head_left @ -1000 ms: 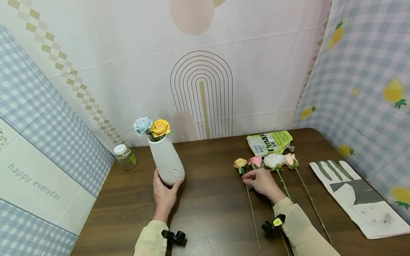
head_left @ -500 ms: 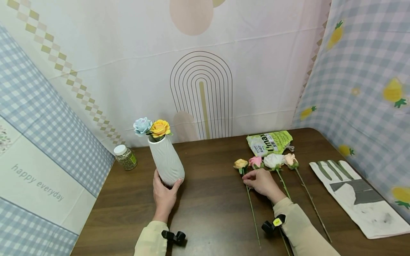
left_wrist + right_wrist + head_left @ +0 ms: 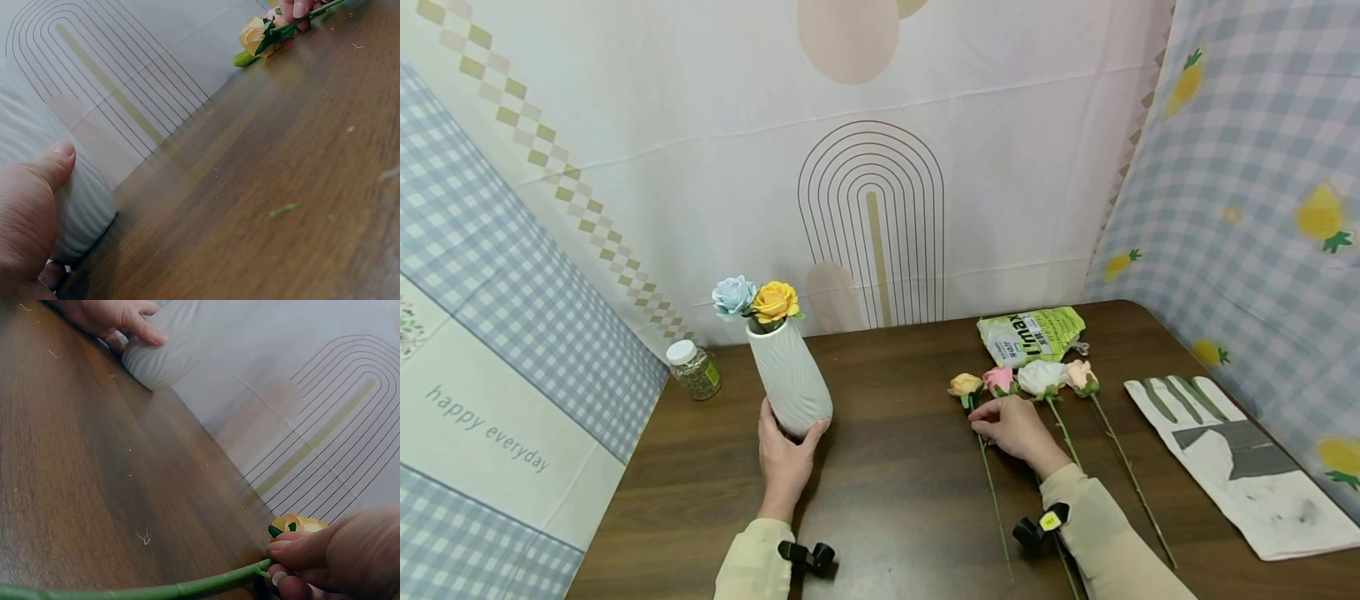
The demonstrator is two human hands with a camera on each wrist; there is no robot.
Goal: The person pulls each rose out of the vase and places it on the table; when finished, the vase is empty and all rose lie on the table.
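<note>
A white ribbed vase [image 3: 792, 379] stands at the left of the table, with a light blue rose [image 3: 734, 296] and a yellow rose [image 3: 776, 301] in its mouth. Low on its body, my left hand [image 3: 784, 458] grips it, the thumb on the near side. My right hand [image 3: 1017, 429] pinches the green stem of an orange-yellow rose [image 3: 965, 385] just below the bloom. In the right wrist view that stem [image 3: 187, 589] runs off to the left from the fingertips. Beside it lie a pink rose [image 3: 999, 380], partly behind my hand, a white rose [image 3: 1042, 377] and a peach rose [image 3: 1082, 377].
A lidded jar [image 3: 694, 369] of dried bits stands at the back left. A green and white bag [image 3: 1032, 335] lies behind the roses. At the right is a folded cloth [image 3: 1247, 467] with grey and green patches. Small scraps [image 3: 285, 209] dot the brown table [image 3: 887, 483].
Almost nothing moves. The orange-yellow rose and its stem shift very slightly to the right with my right hand; the left hand keeps its grip on the vase.
</note>
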